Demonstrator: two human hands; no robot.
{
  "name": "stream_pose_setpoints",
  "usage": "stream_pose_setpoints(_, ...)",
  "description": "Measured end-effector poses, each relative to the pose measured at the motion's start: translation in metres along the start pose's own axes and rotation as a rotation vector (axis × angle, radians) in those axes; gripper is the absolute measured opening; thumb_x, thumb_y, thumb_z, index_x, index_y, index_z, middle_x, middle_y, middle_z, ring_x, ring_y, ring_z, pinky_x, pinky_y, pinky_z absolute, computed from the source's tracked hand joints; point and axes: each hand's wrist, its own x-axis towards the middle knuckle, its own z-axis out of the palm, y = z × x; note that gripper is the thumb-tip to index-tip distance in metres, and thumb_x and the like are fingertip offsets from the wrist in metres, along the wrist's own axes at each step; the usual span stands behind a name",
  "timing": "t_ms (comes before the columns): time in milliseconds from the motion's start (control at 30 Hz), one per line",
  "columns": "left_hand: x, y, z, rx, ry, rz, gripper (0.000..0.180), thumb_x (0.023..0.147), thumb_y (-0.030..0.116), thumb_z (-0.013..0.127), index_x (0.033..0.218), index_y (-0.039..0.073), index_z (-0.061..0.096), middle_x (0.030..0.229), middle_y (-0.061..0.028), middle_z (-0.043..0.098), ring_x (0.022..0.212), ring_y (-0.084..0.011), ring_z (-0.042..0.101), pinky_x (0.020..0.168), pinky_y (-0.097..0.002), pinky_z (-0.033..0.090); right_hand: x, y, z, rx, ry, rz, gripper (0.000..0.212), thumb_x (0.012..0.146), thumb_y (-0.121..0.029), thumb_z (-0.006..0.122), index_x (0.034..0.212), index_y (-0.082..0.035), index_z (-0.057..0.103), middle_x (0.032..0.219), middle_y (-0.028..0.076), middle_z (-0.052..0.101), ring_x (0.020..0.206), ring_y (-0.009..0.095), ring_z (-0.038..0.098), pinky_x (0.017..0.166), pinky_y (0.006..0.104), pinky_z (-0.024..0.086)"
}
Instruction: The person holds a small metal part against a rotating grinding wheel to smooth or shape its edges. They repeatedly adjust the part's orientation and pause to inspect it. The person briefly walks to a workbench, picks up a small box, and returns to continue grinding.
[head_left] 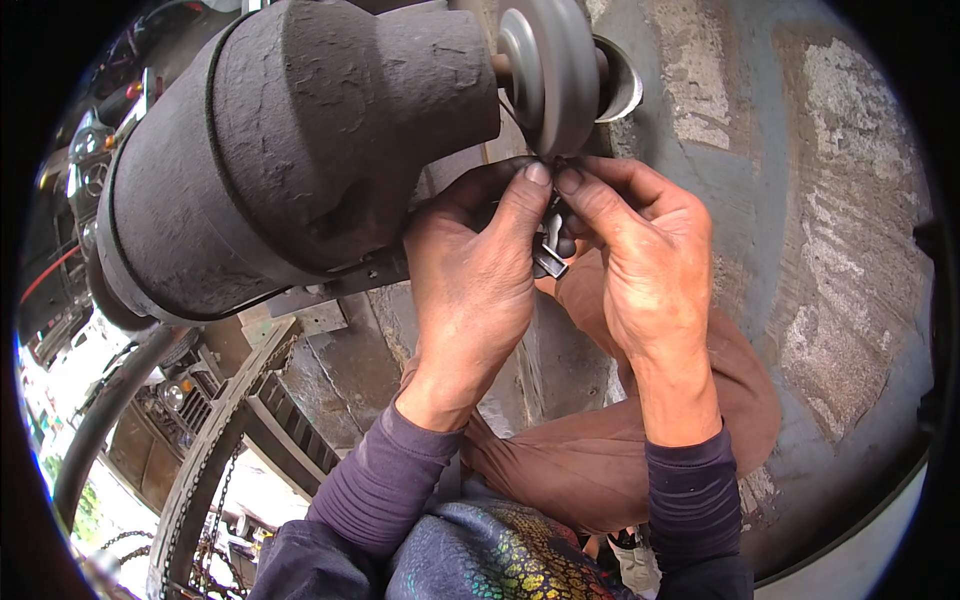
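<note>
A large dark grey motor housing point(300, 130) with a rough, dusty surface lies across the upper left. From its narrow end a shaft carries a grey grinding wheel point(570, 75). Just under the wheel's lower edge, my left hand point(475, 265) and my right hand point(655, 265) come together, thumbs and fingertips pinched close. Between them is a small dark metal piece with a shiny bent end point(550, 258). Its upper tip is at the wheel's rim, mostly covered by my fingers; whether it touches cannot be made out. Both my hands are closed on it.
A curved metal guard or cup point(622, 85) stands right of the wheel. Behind is a worn grey wall or floor surface point(850, 230) with peeling patches. At lower left are a metal frame with hanging chains point(215, 470) and a vehicle front point(180, 400). My bent knee point(730, 400) is beneath my right forearm.
</note>
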Motion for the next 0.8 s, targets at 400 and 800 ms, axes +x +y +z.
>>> stream_pose_setpoints(400,0.0045,-0.0023,0.0,-0.007,0.004,0.029,0.029,0.103,0.019,0.065,0.107,-0.009,0.07,0.083,-0.0074,0.072,0.07,-0.0089,0.066,0.063,-0.0232,0.054,0.0048,0.0,0.0011,-0.003,-0.007,0.008,0.018,0.092,-0.008,0.075,0.101,0.007,0.075,0.078,0.003,0.07,0.069,0.007,0.059,0.062,0.0223,0.047)
stream_pose_setpoints(800,0.0031,-0.0038,-0.0012,0.018,0.051,0.045,0.029,0.102,0.02,0.066,0.105,-0.008,0.072,0.082,-0.0067,0.072,0.069,-0.0082,0.065,0.063,-0.0226,0.051,0.0034,-0.0027,0.0054,-0.013,-0.02,-0.011,0.016,0.092,-0.005,0.075,0.101,0.008,0.075,0.082,0.005,0.073,0.072,0.006,0.061,0.064,0.0224,0.05)
